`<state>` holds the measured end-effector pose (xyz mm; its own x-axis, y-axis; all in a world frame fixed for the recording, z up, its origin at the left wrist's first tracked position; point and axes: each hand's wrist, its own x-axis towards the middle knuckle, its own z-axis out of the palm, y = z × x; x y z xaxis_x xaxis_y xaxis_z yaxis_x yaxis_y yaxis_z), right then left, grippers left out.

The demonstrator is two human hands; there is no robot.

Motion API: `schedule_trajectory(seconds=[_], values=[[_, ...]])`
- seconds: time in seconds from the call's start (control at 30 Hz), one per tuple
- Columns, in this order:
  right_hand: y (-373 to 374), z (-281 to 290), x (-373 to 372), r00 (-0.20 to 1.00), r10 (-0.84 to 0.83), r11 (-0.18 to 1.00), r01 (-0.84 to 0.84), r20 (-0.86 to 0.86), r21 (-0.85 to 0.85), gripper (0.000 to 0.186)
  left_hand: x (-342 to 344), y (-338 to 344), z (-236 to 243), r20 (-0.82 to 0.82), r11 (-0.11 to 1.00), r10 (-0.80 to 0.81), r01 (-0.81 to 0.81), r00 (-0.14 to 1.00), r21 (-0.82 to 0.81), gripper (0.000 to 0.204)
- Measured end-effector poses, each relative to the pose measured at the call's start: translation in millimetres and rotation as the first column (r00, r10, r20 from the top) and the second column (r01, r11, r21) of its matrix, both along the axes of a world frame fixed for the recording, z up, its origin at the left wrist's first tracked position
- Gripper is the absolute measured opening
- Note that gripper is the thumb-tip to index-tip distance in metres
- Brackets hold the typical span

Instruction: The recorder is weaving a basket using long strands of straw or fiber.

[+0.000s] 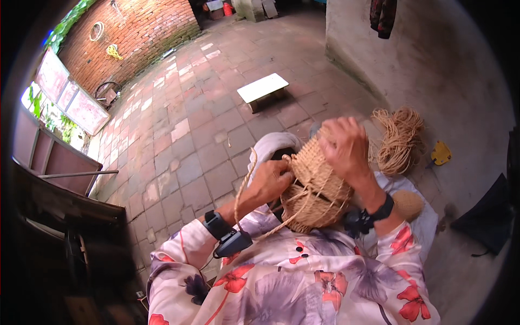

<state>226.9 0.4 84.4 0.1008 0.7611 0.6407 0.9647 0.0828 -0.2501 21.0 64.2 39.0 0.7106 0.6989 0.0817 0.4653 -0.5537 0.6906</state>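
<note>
A tan woven straw piece rests on my lap, with a dark gap across its middle and loose strands over it. At its left edge my left hand is closed, fingertips pinched on the weave. A thick twisted straw cord rises beside that hand and hangs over the wrist. My right hand is curled closed at the upper right of the piece, slightly blurred; what its fingers hold is hidden. Both wrists wear dark bands with devices.
A heap of straw cord lies to the right, near a yellow object. A round tan woven item sits on white cloth beside me. A low white-topped stool stands ahead on the paving. A concrete wall rises at right.
</note>
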Motion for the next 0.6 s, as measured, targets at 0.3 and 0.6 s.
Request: schedule_trajectory(seconds=[0.3,0.6], values=[[31.9,-27.5,15.1,0.973,0.082,0.990,-0.104,-0.215,-0.095,0.018,-3.9,-2.6,30.5,0.102,0.613,0.050,0.050,0.993,-0.789,0.017],[28.4,-36.9,18.7,0.976,0.096,0.995,-0.101,-0.193,-0.016,0.016,-54.2,23.0,7.5,-0.044,0.903,0.156,-0.124,0.987,0.412,0.019]])
